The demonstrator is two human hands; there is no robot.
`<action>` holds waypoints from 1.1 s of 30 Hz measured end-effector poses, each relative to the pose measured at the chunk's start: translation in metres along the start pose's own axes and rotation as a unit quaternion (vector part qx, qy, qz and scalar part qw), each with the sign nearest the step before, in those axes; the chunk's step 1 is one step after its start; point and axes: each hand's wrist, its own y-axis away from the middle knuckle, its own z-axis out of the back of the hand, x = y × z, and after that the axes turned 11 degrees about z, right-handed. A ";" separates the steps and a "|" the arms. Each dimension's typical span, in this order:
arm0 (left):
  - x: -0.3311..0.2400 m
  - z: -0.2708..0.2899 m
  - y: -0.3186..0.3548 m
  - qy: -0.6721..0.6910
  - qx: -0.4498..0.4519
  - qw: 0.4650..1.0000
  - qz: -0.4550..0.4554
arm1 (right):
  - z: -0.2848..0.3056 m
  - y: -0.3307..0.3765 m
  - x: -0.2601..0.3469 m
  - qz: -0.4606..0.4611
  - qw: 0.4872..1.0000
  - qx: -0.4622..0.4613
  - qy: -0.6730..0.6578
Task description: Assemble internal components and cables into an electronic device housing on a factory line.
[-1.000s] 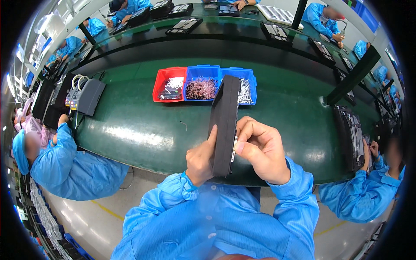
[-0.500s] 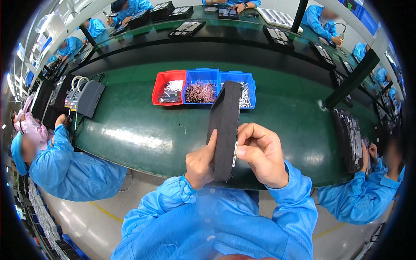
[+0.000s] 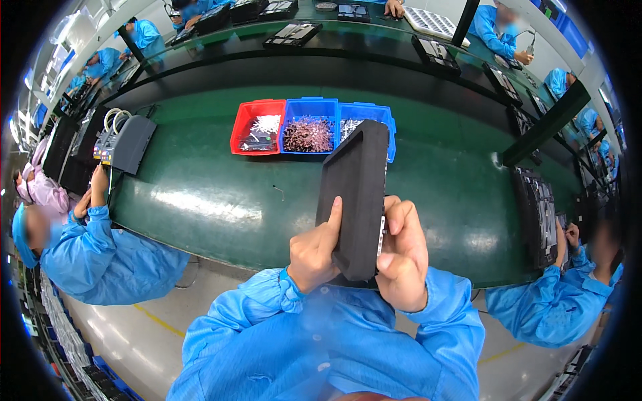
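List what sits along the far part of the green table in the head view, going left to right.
Grey device with white cables → red bin → middle blue bin → right blue bin, partly behind the held black panel → black unit.

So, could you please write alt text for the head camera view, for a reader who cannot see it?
Both hands, left hand and right hand, hold a dark flat panel upright on its edge over a green workbench. Behind it stand a red bin and two blue bins of small parts. People in blue coats sit on either side.
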 end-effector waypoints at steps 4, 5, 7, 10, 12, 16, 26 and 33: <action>0.004 0.002 -0.003 0.033 0.012 0.999 0.005 | -0.010 -0.006 0.008 -0.074 0.993 -0.092 -0.021; 0.009 0.005 0.002 0.049 0.025 0.997 0.051 | -0.003 -0.010 0.007 -0.064 0.996 -0.065 0.010; 0.019 0.014 0.007 0.129 0.027 0.985 0.110 | 0.011 -0.015 0.009 0.006 0.995 -0.073 0.070; 0.016 0.050 -0.001 0.353 0.081 0.874 0.324 | 0.053 -0.022 0.006 0.069 0.933 -0.094 0.339; 0.034 0.063 -0.010 0.464 0.225 0.765 0.386 | 0.069 -0.023 0.002 -0.060 0.955 -0.035 0.289; 0.052 0.048 -0.015 0.499 0.424 0.563 0.504 | 0.100 0.034 -0.040 -0.338 0.932 -0.128 0.006; 0.078 0.011 -0.021 0.067 0.371 0.921 0.102 | 0.025 0.145 -0.044 -0.238 0.950 -0.183 -0.084; 0.076 0.011 -0.044 0.104 0.453 0.879 0.108 | -0.004 0.117 -0.032 -0.272 0.942 -0.159 -0.118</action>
